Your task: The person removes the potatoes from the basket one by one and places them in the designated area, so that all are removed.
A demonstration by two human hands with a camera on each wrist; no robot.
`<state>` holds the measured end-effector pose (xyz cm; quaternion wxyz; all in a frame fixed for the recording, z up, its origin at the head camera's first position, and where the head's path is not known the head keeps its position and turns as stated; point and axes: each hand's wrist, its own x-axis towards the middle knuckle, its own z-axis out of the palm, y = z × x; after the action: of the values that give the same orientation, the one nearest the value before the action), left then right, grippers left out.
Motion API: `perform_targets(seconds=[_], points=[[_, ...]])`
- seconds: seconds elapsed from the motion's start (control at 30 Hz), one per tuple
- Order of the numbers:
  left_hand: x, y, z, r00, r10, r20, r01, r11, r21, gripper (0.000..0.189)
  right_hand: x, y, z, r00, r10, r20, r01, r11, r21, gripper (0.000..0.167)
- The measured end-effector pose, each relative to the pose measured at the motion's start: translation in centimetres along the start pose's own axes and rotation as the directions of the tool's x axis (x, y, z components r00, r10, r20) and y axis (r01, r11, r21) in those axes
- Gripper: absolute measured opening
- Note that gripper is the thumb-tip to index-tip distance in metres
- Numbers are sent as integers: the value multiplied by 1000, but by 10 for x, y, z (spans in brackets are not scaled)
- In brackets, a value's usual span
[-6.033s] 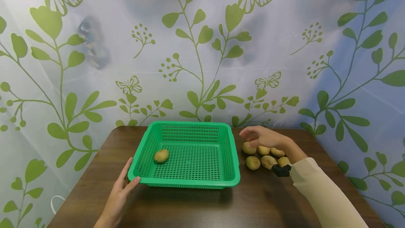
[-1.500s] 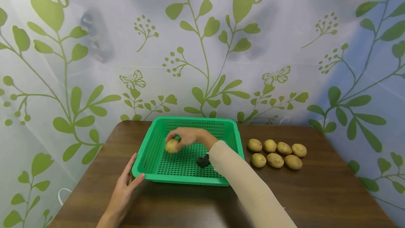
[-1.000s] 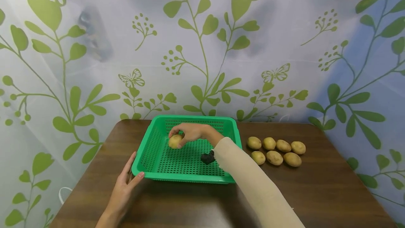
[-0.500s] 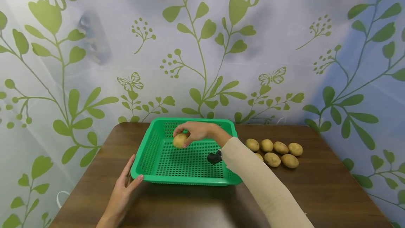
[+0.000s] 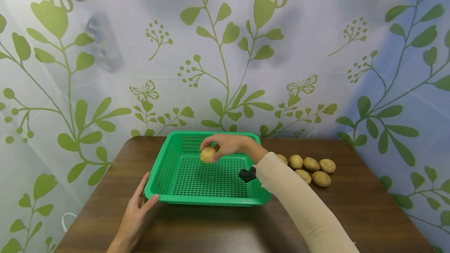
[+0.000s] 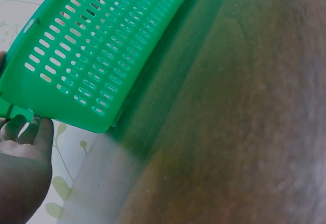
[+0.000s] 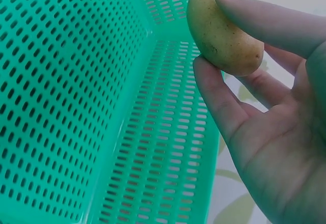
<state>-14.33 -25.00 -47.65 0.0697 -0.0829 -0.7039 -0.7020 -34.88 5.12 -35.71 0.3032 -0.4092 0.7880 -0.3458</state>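
A green plastic basket (image 5: pixel 207 199) with slotted walls stands on the table. My left hand (image 5: pixel 131 214) grips its near left corner, thumb on the front rim and fingers along the left side. In the left wrist view those fingers (image 6: pixel 43 132) meet the rim from outside. My right hand (image 5: pixel 228 144) pinches a potato (image 5: pixel 208 154) between thumb and fingertips, raised above the basket floor. Seen from the right wrist, the potato (image 7: pixel 219 33) is yellow-brown with small dark spots. Beneath it the slotted floor (image 7: pixel 56 81) shows bare.
Several potatoes (image 5: pixel 311 164) lie in two rows on the brown wooden table (image 5: pixel 351 206), right of the basket; my right sleeve (image 5: pixel 299 194) hides part of them. A black device (image 5: pixel 247 174) sits at the right wrist. Behind the table hangs a leaf-patterned curtain (image 5: pixel 225 65).
Six seconds ago my right hand hovered by the table potatoes while one lay in the basket's left part. It has since gripped that potato, lifting it and carrying it rightward. The left hand stays.
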Motion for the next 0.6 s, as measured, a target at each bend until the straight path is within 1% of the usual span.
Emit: perform_targets(seconds=[0.1,0.23,0.4,0.6], points=[[0,0,0,1000,12,8,-12,1000,-6,73,-6,1,-3,1000,-2,-8,2,1000,15,47],[0,0,0,1000,7,7,-7,1000,3,73,-14,2,-7,1000,-3,-14,3,1000,7,47],[-2,2,0,1000,7,2,-7,1000,14,73,-23,2,-9,999,20,-25,-20,1000,-5,47],[-1,3,1,1000,-25,-7,26,999,24,73,-39,10,-13,998,40,-39,-40,999,3,48]])
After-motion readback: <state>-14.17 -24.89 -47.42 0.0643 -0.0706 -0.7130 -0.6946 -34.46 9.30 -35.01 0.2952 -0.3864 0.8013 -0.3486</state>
